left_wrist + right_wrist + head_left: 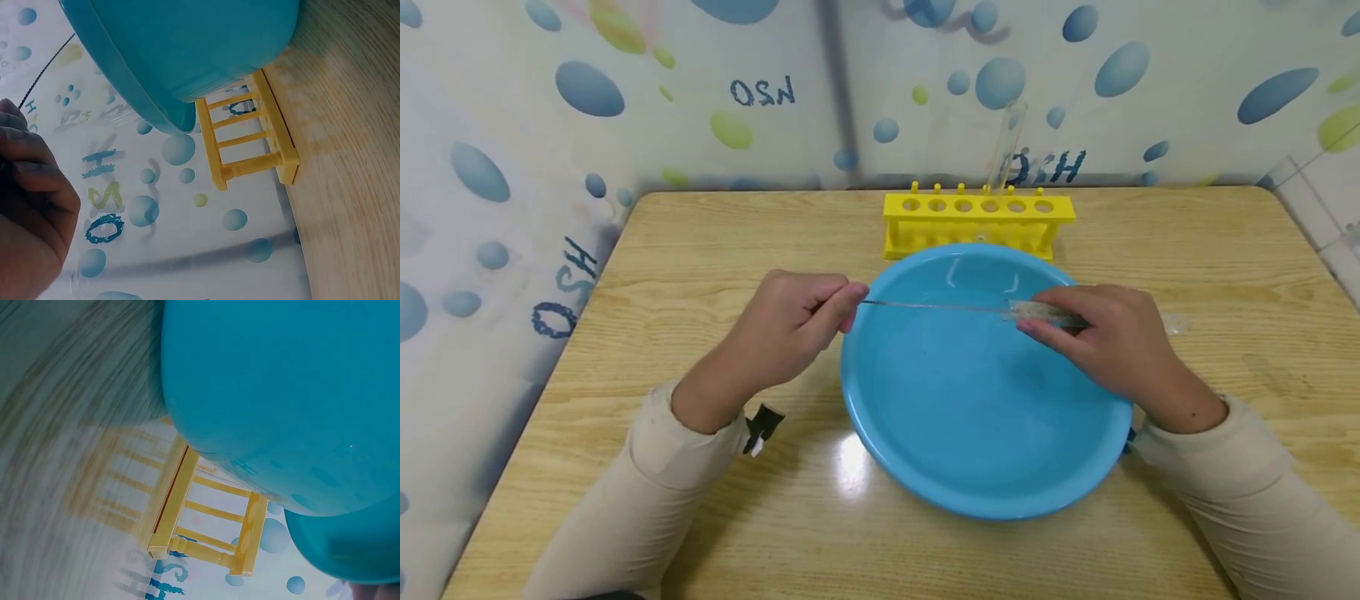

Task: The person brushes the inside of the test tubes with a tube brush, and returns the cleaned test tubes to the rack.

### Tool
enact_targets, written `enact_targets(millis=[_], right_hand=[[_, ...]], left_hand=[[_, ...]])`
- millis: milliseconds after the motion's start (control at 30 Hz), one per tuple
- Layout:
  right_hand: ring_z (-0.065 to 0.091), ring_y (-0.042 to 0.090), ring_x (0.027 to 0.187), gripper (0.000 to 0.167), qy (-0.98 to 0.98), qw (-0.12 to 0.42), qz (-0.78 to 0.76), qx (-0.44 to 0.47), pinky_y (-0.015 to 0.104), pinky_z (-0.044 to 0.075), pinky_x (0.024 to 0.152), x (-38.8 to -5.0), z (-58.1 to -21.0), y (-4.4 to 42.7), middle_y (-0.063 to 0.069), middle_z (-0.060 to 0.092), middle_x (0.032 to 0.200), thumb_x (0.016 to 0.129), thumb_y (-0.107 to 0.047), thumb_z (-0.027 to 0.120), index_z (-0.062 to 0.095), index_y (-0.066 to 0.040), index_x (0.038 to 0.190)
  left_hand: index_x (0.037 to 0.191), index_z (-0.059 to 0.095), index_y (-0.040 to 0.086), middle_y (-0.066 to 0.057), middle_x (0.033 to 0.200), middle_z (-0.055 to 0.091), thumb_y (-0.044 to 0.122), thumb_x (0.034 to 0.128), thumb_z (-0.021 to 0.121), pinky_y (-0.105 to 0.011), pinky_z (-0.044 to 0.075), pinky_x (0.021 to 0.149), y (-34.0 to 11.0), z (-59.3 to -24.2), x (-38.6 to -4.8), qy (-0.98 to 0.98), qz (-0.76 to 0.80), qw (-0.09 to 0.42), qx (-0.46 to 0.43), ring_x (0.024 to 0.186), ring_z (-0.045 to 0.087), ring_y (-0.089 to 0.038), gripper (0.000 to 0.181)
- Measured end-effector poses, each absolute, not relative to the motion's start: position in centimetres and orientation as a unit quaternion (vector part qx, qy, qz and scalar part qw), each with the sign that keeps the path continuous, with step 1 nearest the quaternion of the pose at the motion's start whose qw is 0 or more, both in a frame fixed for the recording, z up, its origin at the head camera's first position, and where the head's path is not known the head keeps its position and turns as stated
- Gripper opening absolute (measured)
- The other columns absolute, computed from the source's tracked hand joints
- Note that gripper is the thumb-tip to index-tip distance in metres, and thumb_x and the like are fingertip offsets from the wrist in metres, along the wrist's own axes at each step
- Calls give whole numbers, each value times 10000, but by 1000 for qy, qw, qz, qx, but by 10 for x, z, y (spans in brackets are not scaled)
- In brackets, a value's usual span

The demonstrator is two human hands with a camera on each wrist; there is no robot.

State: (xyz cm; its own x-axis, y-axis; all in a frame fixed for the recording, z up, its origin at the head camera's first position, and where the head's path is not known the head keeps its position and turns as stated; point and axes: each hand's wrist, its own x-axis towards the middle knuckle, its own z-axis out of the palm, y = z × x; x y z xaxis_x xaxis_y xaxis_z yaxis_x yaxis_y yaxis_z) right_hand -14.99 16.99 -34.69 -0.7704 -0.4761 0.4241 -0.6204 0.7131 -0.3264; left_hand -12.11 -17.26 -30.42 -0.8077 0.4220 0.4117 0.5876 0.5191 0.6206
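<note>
My left hand [797,325] grips the end of a thin twisted-wire handle [932,306] above the blue basin's left rim. That wire, part of a test tube brush, runs right into the mouth of a clear test tube [1022,309]. Over the basin's right side, my right hand [1101,333] holds this tube between thumb and fingers, lying about level. Pale bristles seem to be inside the glass; the fingers hide much of it. In the left wrist view the curled left hand [34,194] has the dark wire [47,69] rising from it.
The round blue basin [955,400] stands on the wooden table [737,225]. Just behind it is a yellow test tube rack [977,208], with another clear tube [1007,150] upright in it. A patterned wall covering [880,83] rises at the table's back and left edges.
</note>
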Motion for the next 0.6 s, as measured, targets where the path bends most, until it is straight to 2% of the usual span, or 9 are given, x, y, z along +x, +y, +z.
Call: enact_targets(millis=[167,433,600], right_hand=[[527,77,579,240,-914,154,229,298,233,431,525,-150,-347,170,-4,704,714,804,-246,839,777,-113,993],[596,79,607,265,-908,162,238,306,241,482,545,-150,-349,169,-6,727,747,770,-232,866,785,-125,999],[597,85,598,294,-907,168,234,307,249,483,544,-150,-348,168,-11,715,719,755,-244,873,790,-120,1008]], left_hand=[[617,548,117,65,515,416,94,1002,589,-215,266,425,-172,-301,-119,-866,-403,87,-282,448,336,-65,388],[613,519,108,-7,480,401,272,1066,490,-245,279,411,-172,-296,-118,-868,-459,-30,-186,419,379,-177,483],[623,515,77,-45,491,414,327,1074,461,-259,288,415,-173,-294,-118,-870,-464,-67,-155,433,396,-215,518]])
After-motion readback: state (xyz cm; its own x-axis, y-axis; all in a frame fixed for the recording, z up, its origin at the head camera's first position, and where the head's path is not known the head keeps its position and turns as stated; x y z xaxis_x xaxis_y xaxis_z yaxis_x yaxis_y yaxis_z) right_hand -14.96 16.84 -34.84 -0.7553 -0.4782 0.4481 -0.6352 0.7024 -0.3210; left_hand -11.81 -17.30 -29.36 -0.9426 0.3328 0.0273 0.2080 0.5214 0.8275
